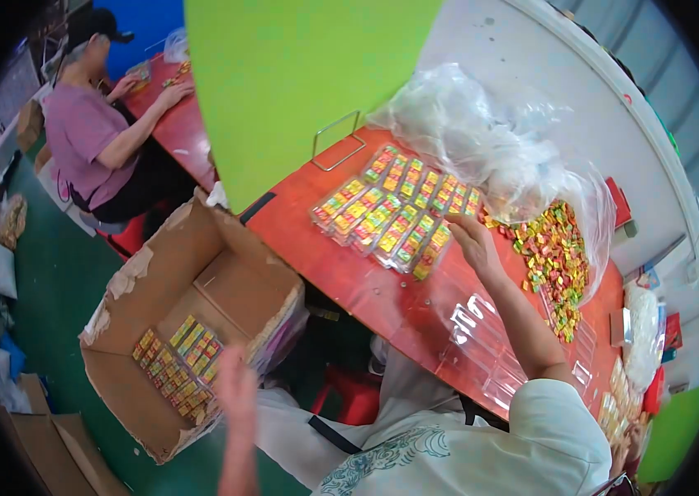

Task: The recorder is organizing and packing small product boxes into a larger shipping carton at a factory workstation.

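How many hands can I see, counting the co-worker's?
4: the wearer's right hand by the filled trays, left hand near the cardboard box, and the co-worker's nearer hand and farther hand, at the far red tabletop. Others may be hidden.

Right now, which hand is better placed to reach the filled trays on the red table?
Likely the right hand: it is beside the filled trays, while the blurred left hand is by the cardboard box.

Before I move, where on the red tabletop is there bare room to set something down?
The red tabletop looks mostly bare left of the filled trays, by the wire loop, and between those trays and the empty trays. Right of the right hand, loose coloured pieces and a clear plastic bag crowd it.
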### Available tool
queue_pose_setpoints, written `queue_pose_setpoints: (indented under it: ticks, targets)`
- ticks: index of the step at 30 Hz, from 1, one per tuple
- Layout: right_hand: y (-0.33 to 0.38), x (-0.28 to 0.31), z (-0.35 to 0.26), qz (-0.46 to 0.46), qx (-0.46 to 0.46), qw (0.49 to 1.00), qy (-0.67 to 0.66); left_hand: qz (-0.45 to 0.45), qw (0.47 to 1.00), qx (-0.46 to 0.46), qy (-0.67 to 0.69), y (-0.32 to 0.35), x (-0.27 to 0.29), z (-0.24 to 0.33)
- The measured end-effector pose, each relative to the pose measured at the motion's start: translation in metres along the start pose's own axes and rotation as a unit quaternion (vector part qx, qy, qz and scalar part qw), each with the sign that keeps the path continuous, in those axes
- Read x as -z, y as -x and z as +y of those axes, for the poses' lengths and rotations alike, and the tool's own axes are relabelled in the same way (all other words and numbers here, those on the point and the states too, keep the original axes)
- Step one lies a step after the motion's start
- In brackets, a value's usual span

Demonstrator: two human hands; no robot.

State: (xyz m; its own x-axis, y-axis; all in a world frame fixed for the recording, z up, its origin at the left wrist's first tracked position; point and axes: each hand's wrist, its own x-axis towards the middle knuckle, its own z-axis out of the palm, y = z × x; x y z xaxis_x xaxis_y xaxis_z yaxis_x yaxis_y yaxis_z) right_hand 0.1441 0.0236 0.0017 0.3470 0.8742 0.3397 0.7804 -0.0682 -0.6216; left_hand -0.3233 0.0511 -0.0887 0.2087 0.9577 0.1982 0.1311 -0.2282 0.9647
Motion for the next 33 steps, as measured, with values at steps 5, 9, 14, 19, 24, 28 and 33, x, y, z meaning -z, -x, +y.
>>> queue_pose_setpoints:
  ticks: [5, 9, 14, 19, 24, 28, 33]
  targets:
    - [-0.004, 0.001, 0.038, -0.054, -0.086, 0.991, 0.092, -0.151, 0.912, 0.218, 0.314, 0.045, -0.140, 0.051]
    - [-0.005, 0.000, 0.047, -0.021, -0.080, 0.986, 0.143, -0.170, 0.894, 0.225, 0.349, 0.043, -0.191, 0.072]
    - [-0.015, -0.005, 0.087, -0.018, -0.161, 0.980, 0.117, -0.124, 0.906, 0.231, 0.332, 0.046, -0.210, 0.071]
    - [-0.010, 0.001, 0.069, -0.037, -0.144, 0.980, 0.133, -0.082, 0.919, 0.231, 0.308, 0.052, -0.213, 0.073]
    - [-0.007, 0.000, 0.077, -0.050, -0.128, 0.980, 0.147, -0.075, 0.918, 0.241, 0.307, 0.059, -0.217, 0.073]
    - [-0.010, 0.000, 0.072, -0.055, -0.139, 0.977, 0.155, -0.072, 0.921, 0.248, 0.290, 0.062, -0.220, 0.070]
    - [-0.005, -0.011, 0.078, -0.110, -0.146, 0.975, 0.129, -0.035, 0.927, 0.245, 0.282, 0.063, -0.220, 0.065]
